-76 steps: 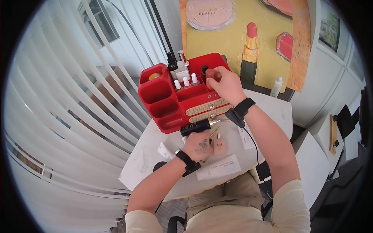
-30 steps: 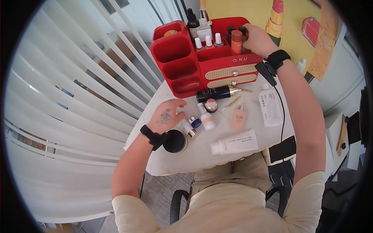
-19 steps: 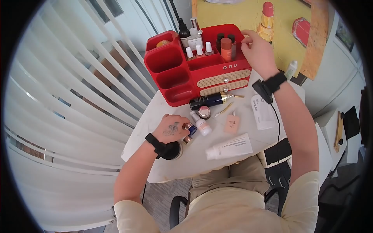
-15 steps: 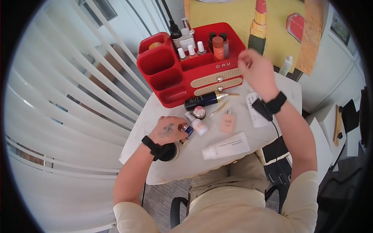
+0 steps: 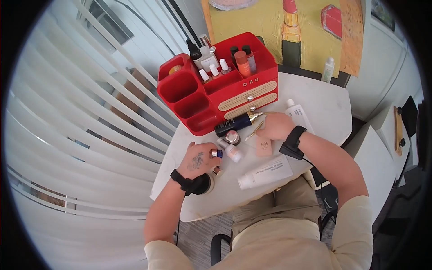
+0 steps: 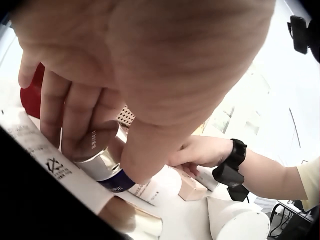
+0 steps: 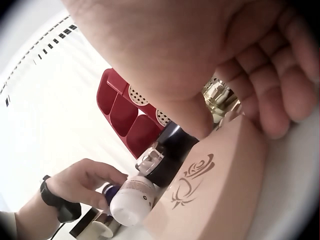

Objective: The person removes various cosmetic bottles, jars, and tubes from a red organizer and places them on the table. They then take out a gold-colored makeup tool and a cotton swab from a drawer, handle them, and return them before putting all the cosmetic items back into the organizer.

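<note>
My left hand [image 5: 198, 159] grips a small blue jar [image 5: 217, 153] near the table's left side. In the left wrist view, its thumb and fingers lie around the jar's shiny lid, above the blue base [image 6: 118, 182]. My right hand [image 5: 276, 126] is over the top end of a flat pink bottle [image 5: 264, 147]. In the right wrist view, a gap shows between its thumb and bent fingers, beside the pink bottle [image 7: 215, 185]; the bottle's neck is partly hidden. Between the hands lie a white-capped bottle [image 5: 233, 154] and a round jar [image 5: 232, 137].
A red organizer [image 5: 225, 96] holding several bottles stands at the back. Before it lie a dark blue bottle [image 5: 234, 124] and thin gold tools. A white tube [image 5: 265, 174] lies near the front edge, another [image 5: 298, 112] behind my right hand, and a black-lidded jar [image 5: 204, 184] by my left wrist.
My right hand has left the orange and dark bottles standing in the organizer and come down to the pink bottle. My left hand has moved onto the blue jar and taken hold of it.
</note>
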{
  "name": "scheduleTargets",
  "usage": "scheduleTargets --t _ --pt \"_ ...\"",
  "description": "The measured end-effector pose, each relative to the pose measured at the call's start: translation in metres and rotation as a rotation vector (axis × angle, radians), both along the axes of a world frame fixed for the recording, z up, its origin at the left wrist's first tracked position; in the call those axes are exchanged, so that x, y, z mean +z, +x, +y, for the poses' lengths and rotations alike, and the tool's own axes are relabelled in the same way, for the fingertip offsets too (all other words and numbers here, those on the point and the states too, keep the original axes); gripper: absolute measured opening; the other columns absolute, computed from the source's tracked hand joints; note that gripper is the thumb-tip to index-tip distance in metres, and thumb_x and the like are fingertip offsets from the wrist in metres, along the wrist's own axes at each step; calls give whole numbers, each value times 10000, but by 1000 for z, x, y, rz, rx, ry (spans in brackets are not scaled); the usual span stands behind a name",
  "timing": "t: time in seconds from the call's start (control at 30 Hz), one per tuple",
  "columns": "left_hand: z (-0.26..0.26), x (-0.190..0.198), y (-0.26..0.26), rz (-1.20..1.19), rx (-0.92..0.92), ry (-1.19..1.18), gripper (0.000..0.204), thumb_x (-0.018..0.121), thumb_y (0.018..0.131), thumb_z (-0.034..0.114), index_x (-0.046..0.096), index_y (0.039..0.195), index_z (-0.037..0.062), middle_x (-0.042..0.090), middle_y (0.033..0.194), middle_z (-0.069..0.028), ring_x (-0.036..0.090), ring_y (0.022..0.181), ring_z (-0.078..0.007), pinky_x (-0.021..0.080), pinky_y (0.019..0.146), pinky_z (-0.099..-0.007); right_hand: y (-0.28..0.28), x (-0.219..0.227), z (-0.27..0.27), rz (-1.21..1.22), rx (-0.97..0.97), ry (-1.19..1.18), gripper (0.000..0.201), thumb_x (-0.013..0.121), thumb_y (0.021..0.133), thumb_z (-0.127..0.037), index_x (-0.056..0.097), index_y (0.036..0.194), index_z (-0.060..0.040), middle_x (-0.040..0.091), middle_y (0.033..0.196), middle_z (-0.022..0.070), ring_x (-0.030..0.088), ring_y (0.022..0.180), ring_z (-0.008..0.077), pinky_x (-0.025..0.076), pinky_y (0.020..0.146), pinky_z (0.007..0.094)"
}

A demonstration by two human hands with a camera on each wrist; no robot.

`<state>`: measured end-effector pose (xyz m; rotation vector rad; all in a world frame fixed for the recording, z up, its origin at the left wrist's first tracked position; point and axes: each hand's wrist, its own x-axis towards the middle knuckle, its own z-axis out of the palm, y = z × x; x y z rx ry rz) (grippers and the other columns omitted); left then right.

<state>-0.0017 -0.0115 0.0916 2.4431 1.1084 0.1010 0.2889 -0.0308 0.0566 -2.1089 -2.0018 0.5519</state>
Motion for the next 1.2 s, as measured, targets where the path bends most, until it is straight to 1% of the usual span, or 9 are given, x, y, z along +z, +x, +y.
scheduleTargets --t 0.1,0.17,0.3,0.43,0.53,0.67,0.73,0.97,1.2 --pt "-1 18 5 -48 -16 142 330 736 765 124 652 1052 -15 659 849 -161 653 745 -273 508 747 -362 -1 3 3 -9 10 -35 384 667 756 -392 731 836 -21 706 860 172 686 838 324 544 758 419" --pt "-1 24 10 -298 81 317 316 719 787 119 651 1070 -6 652 895 -179 633 783 -284 501 751 -370 0 5 3 -13 11 -67 362 664 750 -372 731 836 -26 706 865 171 686 842 326 544 761 419" --pt "10 65 34 -398 160 444 372 681 799 70 617 1161 15 620 947 -161 631 829 -290 507 763 -362 1 -7 5 93 -23 -79 316 652 733 -317 729 851 -34 707 870 170 685 851 332 546 760 420" --pt "44 92 62 -431 111 564 363 657 800 48 613 1160 26 611 958 -150 638 838 -290 513 763 -357 2 -9 0 103 -44 21 327 661 731 -314 722 869 -23 706 879 176 683 862 340 548 763 420" --pt "71 102 76 -206 -15 655 277 625 803 39 634 1079 29 632 969 -145 639 896 -312 521 812 -366 4 -7 -4 121 -57 -10 337 670 740 -328 718 868 -19 704 880 182 682 864 345 549 769 419" --pt "100 102 85 -28 -97 645 258 613 801 19 650 1055 36 644 989 -137 637 923 -318 516 837 -359 4 -6 -5 85 -72 -31 348 678 750 -340 716 860 -13 701 873 189 681 861 349 549 770 420" --pt "109 99 84 -27 -238 613 250 594 809 3 661 1047 38 646 1008 -134 632 939 -320 513 851 -357 4 -7 -6 97 -49 -39 347 675 759 -337 714 853 -5 699 868 198 681 854 350 549 767 422" --pt "108 95 81 -73 -277 497 281 566 826 -19 655 1089 29 629 1055 -156 621 977 -326 508 874 -364 6 -11 -11 106 -22 5 333 668 771 -330 713 822 -4 696 854 203 679 845 353 547 759 431" --pt "103 85 73 -91 -303 544 299 531 832 -58 645 1099 10 597 1143 -166 607 1020 -339 504 887 -362 3 -12 -10 97 -61 7 340 668 786 -343 718 830 -10 697 862 195 680 850 348 544 768 433"
